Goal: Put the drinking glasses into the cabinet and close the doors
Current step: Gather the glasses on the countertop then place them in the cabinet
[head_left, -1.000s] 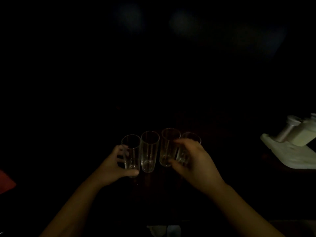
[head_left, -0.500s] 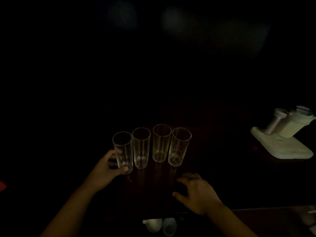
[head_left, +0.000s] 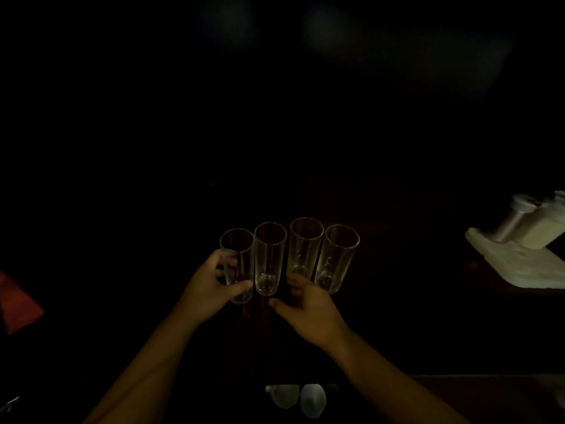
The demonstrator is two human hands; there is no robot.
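A: Far left, what lies at the edge of your view?

B: A red object (head_left: 18, 301), dim and partly cut off. Its kind cannot be told in this darkness.

A: And your left hand?

B: Your left hand (head_left: 211, 289) wraps the leftmost glass (head_left: 238, 264); the thumb crosses its front near the base, the fingers curl behind. The grip is closed on that glass, which stands upright on the dark table (head_left: 260, 338).

A: The other glasses?

B: Three more stand upright in the same row: the second glass (head_left: 269, 258) just beside the first, then the third glass (head_left: 305, 249), then the fourth glass (head_left: 337, 258). All four appear empty and sit close together, near touching.

A: Your right hand?

B: Your right hand (head_left: 308, 310) rests low in front of the third glass, fingertips at its base, thumb spread toward the second. The grip is partly open; whether it presses the glass cannot be told.

A: Farther right?

B: A pale appliance (head_left: 526, 240) on a white base, well apart from the row. Two pale rounded objects (head_left: 299, 399) lie at the bottom edge.
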